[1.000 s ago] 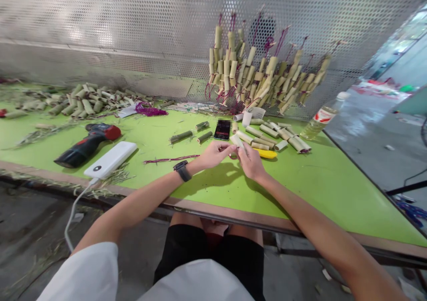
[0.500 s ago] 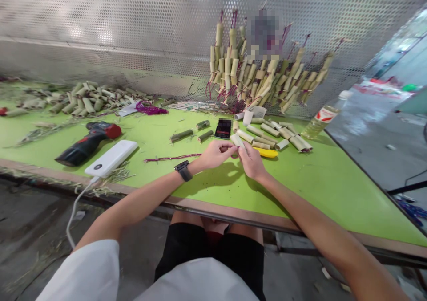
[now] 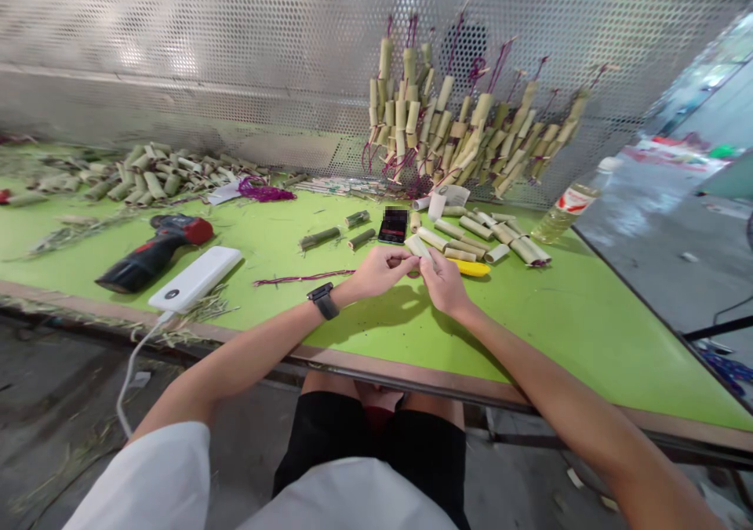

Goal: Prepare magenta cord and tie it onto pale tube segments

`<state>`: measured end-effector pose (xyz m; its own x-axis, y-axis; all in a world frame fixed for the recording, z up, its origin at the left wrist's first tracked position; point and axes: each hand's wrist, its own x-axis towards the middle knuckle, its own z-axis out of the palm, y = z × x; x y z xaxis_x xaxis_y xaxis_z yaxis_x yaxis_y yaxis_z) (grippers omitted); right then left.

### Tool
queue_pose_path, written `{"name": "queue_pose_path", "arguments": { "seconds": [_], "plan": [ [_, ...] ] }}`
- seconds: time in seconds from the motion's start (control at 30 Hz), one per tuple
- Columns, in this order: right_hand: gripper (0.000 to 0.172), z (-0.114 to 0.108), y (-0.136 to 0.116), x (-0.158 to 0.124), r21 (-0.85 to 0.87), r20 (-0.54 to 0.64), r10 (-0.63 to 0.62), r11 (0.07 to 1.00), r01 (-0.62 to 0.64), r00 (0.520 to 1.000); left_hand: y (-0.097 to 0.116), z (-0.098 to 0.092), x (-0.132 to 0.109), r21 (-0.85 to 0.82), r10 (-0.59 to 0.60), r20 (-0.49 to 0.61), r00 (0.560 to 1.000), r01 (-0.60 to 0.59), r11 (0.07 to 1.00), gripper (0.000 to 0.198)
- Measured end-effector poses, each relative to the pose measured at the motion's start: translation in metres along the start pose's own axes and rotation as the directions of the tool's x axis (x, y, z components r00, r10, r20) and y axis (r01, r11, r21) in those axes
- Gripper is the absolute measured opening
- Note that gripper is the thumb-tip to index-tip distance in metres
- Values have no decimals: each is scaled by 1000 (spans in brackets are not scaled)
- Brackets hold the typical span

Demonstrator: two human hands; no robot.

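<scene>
My two hands meet above the green table (image 3: 565, 334). My right hand (image 3: 445, 283) is closed on a short pale bamboo tube (image 3: 418, 248), which leans up to the left. Thumb and fingers of my left hand (image 3: 382, 270) are pinched together at the tube's lower end. A dark red cord (image 3: 303, 277) lies on the table and runs toward my left hand, so it seems to be the cord in that pinch; the fingertips hide the exact grip. Just right of my right hand lies a yellow object (image 3: 474, 268), partly covered by the hand.
Loose bamboo tubes (image 3: 464, 241) and a phone (image 3: 393, 225) lie beyond my hands. A drill (image 3: 154, 253) and a white power bank (image 3: 197, 277) are at left. Strung bamboo pieces (image 3: 471, 130) hang on the perforated metal panel. An oil-coloured bottle (image 3: 570, 202) stands at right.
Hardly anything differs. My hands keep the same hold on the bamboo tube, and the view has shifted very slightly.
</scene>
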<state>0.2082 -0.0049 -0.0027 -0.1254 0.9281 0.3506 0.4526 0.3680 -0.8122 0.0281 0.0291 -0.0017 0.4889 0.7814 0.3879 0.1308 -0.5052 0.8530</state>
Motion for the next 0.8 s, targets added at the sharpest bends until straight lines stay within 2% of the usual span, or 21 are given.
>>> {"name": "queue_pose_path", "arguments": {
  "seconds": [0.27, 0.4, 0.57, 0.8],
  "plan": [
    [24, -1, 0, -1, -47, 0, 0, 999, 0, 1000, 3, 0, 1, -40, -6, 2, 1000, 7, 999, 49],
    [31, -3, -2, -2, -33, 46, -17, 999, 18, 999, 9, -2, 0, -24, -10, 0, 1000, 10, 1000, 48],
    [40, -3, 1, -2, 3, 75, -28, 1000, 28, 997, 16, -2, -2, 165, 49, -57, 997, -39, 986, 45],
    [33, 0, 5, -2, -40, 73, -36, 998, 39, 997, 17, -1, -2, 347, 173, -105, 979, -127, 929, 42]
  ]
}}
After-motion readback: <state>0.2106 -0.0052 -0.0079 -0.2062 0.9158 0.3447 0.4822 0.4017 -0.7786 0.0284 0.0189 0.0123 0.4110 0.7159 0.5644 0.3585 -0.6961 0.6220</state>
